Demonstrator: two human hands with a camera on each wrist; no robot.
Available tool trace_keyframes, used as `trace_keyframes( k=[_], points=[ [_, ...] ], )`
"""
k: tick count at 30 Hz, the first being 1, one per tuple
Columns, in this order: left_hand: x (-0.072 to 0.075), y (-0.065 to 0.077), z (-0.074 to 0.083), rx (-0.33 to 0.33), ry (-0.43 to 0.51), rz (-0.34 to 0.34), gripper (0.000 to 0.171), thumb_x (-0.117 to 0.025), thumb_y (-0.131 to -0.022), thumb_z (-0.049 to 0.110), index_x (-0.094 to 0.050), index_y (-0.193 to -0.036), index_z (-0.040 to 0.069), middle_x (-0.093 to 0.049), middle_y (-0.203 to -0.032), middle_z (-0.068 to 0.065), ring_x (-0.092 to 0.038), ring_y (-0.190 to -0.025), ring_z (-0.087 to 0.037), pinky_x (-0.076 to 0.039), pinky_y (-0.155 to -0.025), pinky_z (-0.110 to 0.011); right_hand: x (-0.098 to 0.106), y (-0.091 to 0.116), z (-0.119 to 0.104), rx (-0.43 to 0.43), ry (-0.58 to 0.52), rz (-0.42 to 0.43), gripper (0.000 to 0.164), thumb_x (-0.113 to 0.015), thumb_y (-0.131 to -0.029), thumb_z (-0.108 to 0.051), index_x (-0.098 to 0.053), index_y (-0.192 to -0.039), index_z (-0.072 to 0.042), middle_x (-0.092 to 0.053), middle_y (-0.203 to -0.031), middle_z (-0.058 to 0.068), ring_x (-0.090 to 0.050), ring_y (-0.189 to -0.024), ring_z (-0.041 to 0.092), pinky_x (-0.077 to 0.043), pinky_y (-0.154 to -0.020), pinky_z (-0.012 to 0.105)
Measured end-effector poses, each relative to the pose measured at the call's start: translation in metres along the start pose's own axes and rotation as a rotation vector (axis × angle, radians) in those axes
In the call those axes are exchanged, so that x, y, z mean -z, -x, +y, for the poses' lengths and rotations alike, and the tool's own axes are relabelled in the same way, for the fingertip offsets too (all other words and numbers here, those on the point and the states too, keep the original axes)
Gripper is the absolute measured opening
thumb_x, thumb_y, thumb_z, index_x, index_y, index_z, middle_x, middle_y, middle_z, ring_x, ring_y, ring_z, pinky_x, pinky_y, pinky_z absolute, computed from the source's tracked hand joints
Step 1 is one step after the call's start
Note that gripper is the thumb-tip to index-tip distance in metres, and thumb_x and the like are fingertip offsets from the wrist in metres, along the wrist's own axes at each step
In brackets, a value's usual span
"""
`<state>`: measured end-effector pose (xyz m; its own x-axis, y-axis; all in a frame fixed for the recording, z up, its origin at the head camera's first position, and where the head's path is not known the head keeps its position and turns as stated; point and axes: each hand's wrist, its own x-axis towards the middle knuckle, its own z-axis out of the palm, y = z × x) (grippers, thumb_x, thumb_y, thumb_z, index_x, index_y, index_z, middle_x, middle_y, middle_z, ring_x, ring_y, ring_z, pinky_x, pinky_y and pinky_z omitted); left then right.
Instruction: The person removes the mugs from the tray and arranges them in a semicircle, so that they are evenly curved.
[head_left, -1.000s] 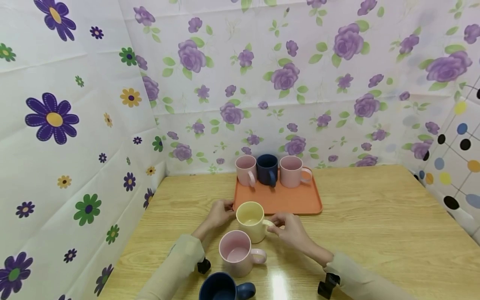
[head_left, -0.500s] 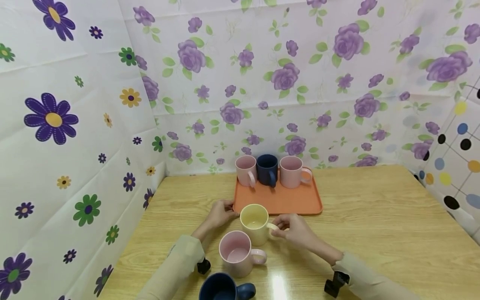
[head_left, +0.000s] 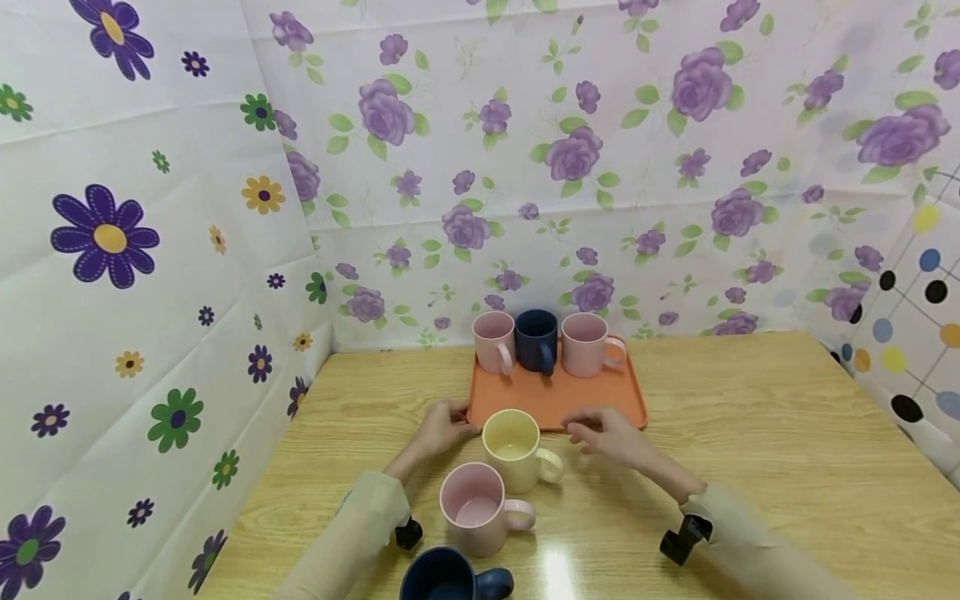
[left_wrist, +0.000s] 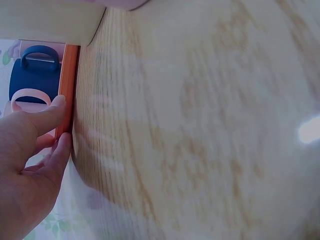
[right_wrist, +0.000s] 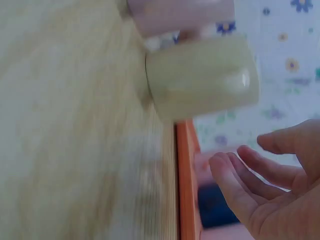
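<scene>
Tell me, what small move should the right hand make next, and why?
Probably the right hand should grasp the orange tray near its right front corner. It holds nothing and is apart from the yellow mug, while the left hand pinches the tray's left front corner. Three mugs stand on the tray, so a second grip would likely steady it.

A small indoor booth, closed in by patterned sheets: purple roses on the back sheet point(head_left: 525, 242), cartoon daisies on the left sheet point(head_left: 183, 333), coloured dots and lines on the right sheet point(head_left: 918, 337). Creases show they are hung cloth or plastic. A wood-grain desk point(head_left: 750, 417) fills the floor of this nook. Whether a home, lab or office lies beyond cannot be told.
</scene>
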<state>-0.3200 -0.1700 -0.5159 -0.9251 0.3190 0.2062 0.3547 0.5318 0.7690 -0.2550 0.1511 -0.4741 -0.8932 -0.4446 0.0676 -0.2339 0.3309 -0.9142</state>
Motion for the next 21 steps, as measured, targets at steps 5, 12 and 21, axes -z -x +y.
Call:
trace_keyframes(
  k=[5, 12, 21],
  points=[
    [-0.001, 0.000, 0.000, -0.003, 0.011, 0.001, 0.046, -0.078, -0.077, 0.000, -0.062, -0.119, -0.012, -0.070, -0.106, -0.026, -0.070, -0.091, -0.031, -0.060, -0.079, -0.033, 0.017, -0.016, 0.015, 0.015, 0.080, 0.147, 0.027, -0.053, -0.097, -0.007, -0.061, -0.117, 0.010, -0.064, -0.111, 0.031, -0.067, -0.095, 0.038, -0.060, -0.072, 0.038],
    [0.000, 0.001, 0.001, 0.000, -0.002, -0.003, 0.045, -0.077, -0.078, 0.001, -0.062, -0.118, -0.012, -0.070, -0.105, -0.025, -0.070, -0.091, -0.031, -0.059, -0.079, -0.032, 0.037, -0.043, 0.035, 0.048, 0.261, 0.457, 0.024, -0.053, -0.091, 0.003, -0.066, -0.111, 0.006, -0.069, -0.104, 0.024, -0.067, -0.091, 0.034, -0.057, -0.076, 0.034],
    [-0.001, 0.001, 0.000, 0.035, 0.001, 0.001, 0.048, -0.077, -0.078, 0.003, -0.060, -0.121, -0.012, -0.070, -0.108, -0.025, -0.070, -0.092, -0.029, -0.059, -0.079, -0.030, 0.054, -0.063, 0.044, 0.069, 0.264, 0.806, 0.029, -0.053, -0.087, 0.005, -0.062, -0.115, 0.007, -0.064, -0.108, 0.026, -0.061, -0.096, 0.035, -0.048, -0.076, 0.026]
  ],
)
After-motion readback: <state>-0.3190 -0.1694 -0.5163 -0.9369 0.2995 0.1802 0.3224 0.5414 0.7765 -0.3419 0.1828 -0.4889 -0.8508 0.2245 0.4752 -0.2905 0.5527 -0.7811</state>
